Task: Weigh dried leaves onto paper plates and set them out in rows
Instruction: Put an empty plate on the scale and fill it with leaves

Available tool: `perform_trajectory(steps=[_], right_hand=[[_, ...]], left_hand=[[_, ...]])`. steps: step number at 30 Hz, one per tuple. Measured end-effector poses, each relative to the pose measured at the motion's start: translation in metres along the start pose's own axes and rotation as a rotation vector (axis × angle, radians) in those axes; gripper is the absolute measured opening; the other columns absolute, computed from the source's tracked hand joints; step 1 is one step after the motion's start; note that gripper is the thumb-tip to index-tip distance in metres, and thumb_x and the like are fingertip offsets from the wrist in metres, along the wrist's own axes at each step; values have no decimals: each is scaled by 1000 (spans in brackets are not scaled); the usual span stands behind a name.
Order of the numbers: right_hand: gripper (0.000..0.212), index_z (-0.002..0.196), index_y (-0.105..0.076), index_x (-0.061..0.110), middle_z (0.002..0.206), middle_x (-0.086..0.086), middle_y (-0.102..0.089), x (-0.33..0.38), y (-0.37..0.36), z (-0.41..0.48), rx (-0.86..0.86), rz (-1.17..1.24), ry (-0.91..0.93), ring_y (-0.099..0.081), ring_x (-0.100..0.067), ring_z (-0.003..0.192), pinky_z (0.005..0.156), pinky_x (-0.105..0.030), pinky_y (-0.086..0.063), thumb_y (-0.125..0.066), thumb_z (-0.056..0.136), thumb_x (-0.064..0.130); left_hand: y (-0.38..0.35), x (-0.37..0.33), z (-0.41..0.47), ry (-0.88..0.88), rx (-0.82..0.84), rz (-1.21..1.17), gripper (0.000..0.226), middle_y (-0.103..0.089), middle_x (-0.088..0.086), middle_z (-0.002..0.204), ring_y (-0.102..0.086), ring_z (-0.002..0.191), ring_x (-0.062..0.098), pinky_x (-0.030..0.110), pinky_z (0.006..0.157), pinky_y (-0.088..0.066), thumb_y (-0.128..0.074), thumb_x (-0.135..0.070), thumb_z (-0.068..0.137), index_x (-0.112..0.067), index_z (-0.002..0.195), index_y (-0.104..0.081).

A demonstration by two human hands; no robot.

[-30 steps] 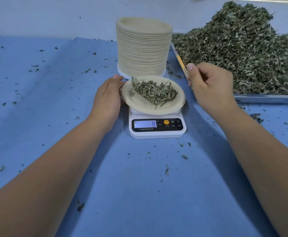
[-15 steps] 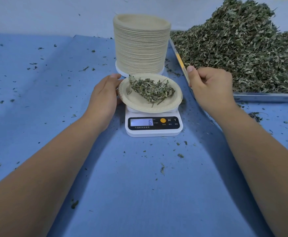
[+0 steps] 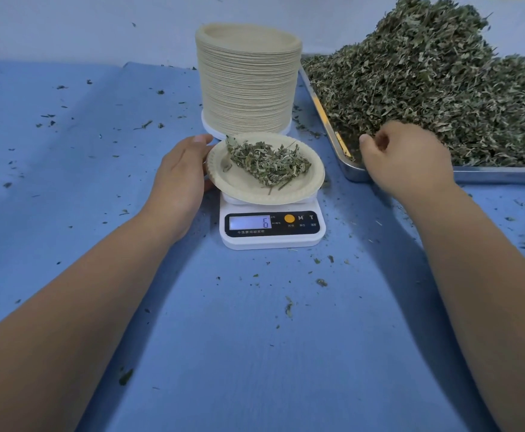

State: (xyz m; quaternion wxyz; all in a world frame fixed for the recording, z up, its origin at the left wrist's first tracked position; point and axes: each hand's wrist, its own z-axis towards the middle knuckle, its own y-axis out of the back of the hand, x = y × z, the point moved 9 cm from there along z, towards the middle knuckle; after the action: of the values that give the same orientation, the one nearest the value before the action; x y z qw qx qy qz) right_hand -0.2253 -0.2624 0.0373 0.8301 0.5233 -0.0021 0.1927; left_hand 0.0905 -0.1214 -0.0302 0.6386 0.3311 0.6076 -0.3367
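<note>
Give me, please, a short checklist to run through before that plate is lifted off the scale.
1. Display readable, shows 6: ok.
2. Paper plate sits on the scale: ok.
3. Weighed leaves lie inside the rim: ok.
4. Left hand at the plate's left rim, firm grip: cannot tell.
5. Right hand clear of the plate, above the tray corner: ok.
6. Right hand empty: cannot tell.
</note>
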Motion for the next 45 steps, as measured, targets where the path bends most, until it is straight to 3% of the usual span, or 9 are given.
perform_trajectory(steps=[4,10,16,23,29,34,38,42,45], right_hand=[[83,114,-63,18,111,-16,-62,-16,-28,-2,296,-246,-94,-56,-39,115,102,-55,-34,-6,95,75],[83,98,-63,17,105,-16,-65,-10,-26,-2,266,-194,-45,-54,-34,93,87,-49,-37,-6,94,77],[109,134,-57,22,138,-18,-57,-31,-32,-3,429,-284,-147,-47,-41,132,112,-63,-21,8,78,89],[73,75,-59,13,72,-9,-59,-18,-17,7,164,-44,-2,-58,-30,73,58,-32,-36,-20,98,71],[95,125,-62,18,127,-18,-62,-43,-25,2,373,-303,-149,-55,-38,122,103,-55,-34,1,90,80],[72,83,-58,19,85,-7,-61,-9,-31,1,313,-148,46,-58,-33,88,77,-42,-47,-10,99,70],[62,69,-53,16,66,-4,-54,19,-32,-2,212,-2,135,-53,-26,66,52,-30,-29,-29,102,62],[53,83,-59,15,84,-4,-52,28,-10,4,44,3,209,-54,-32,92,69,-36,-41,-35,101,58],[66,89,-57,19,90,-4,-54,21,-30,0,252,-98,135,-54,-31,93,79,-45,-48,-19,98,72]], left_hand=[[0,0,-1,-3,2,8,24,-69,-5,128,-67,116,12,36,99,-57,-41,-37,105,-40,109,-64],[1,1,0,-9,-1,5,25,-71,-6,127,-68,115,11,37,99,-57,-40,-36,104,-42,105,-65],[2,2,2,-4,-9,6,25,-72,-5,124,-69,114,12,33,92,-57,-43,-38,101,-42,103,-67],[1,1,3,-8,-11,12,25,-73,-4,122,-70,110,12,34,93,-57,-43,-36,99,-43,101,-67],[1,2,3,6,-22,11,26,-72,-3,123,-70,112,14,36,95,-58,-42,-34,100,-41,101,-67],[0,3,2,10,-19,16,25,-72,-2,124,-69,113,14,34,95,-57,-43,-32,102,-41,102,-67],[-1,1,0,2,-9,18,25,-73,-3,121,-70,112,14,35,95,-57,-44,-37,100,-41,102,-68],[-3,-5,-6,-13,6,34,35,-75,-2,115,-70,111,19,43,100,-57,-43,-41,93,-50,80,-75],[-2,-6,-8,-11,4,21,29,-75,-3,114,-70,110,18,46,102,-56,-45,-45,89,-43,91,-73]])
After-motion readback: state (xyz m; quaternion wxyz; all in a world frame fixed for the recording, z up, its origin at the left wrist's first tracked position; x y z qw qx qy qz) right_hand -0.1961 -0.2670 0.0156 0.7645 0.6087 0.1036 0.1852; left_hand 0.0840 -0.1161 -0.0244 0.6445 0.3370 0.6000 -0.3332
